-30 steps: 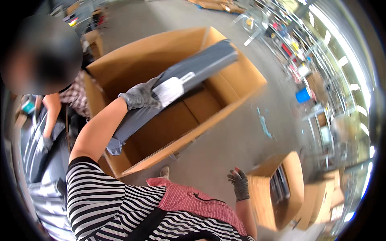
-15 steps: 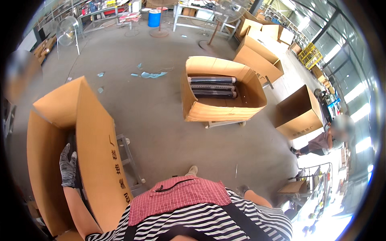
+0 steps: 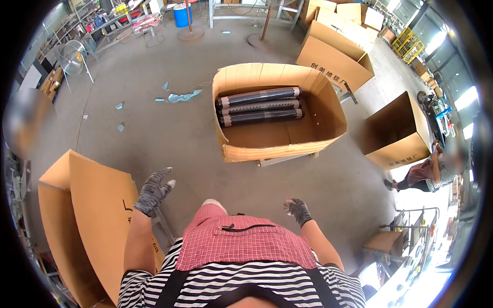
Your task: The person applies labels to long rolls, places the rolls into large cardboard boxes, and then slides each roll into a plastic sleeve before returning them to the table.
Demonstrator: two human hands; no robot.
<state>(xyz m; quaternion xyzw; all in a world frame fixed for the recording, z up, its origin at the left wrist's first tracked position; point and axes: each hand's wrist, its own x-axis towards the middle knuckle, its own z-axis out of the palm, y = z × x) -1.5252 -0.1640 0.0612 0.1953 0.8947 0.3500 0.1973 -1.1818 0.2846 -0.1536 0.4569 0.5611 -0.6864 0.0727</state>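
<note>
My left hand (image 3: 155, 192), in a grey knit glove with bare-looking fingertips, is raised beside the tall cardboard box (image 3: 100, 192) on my left. Its fingers are apart and nothing is in them. My right hand (image 3: 298, 209), gloved the same way, hangs in the air on my right, empty, its fingers loosely bent and apart. Ahead stands a wide, open cardboard box (image 3: 277, 153) on a low wheeled frame. Several dark, film-wrapped rolls (image 3: 262, 117) lie side by side in it, toward its left. From here the bottom of the tall box is hidden.
Another open box (image 3: 398, 136) stands at the right, near a seated person (image 3: 429, 172). More boxes (image 3: 334, 59) are at the back right. Blue scraps (image 3: 185, 96) lie on the floor. A blue drum (image 3: 182, 16), a standing fan (image 3: 73, 59) and a wheeled rack (image 3: 411, 226) are farther out.
My left hand has come out of the tall box and moved right. My right hand has risen into view. My view has turned, and the box with rolls looks nearer.
</note>
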